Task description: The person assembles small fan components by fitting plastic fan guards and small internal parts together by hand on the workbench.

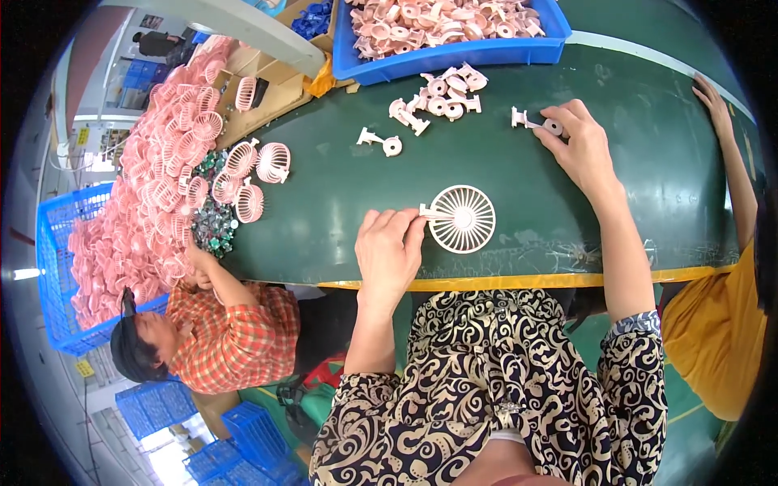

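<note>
My left hand (387, 249) pinches the short stem of a round pink fan cage (463, 219), its slatted face turned up above the green table. Off to the right, my right hand (578, 146) has thumb and fingers closed on a small pink plastic bracket (531, 121) with a round ring at one end and a crossbar at the other. Between the hands and the far side lies a loose bracket (381, 142). Behind it is a small heap of similar pink brackets (442, 99).
A blue tray (462, 61) full of pink brackets stands at the far side. To the left, pink fan cages (174, 154) pile up by a blue crate (61, 300), with small dark green parts (215, 223) beside them. Co-workers sit left (235, 340) and right (717, 332).
</note>
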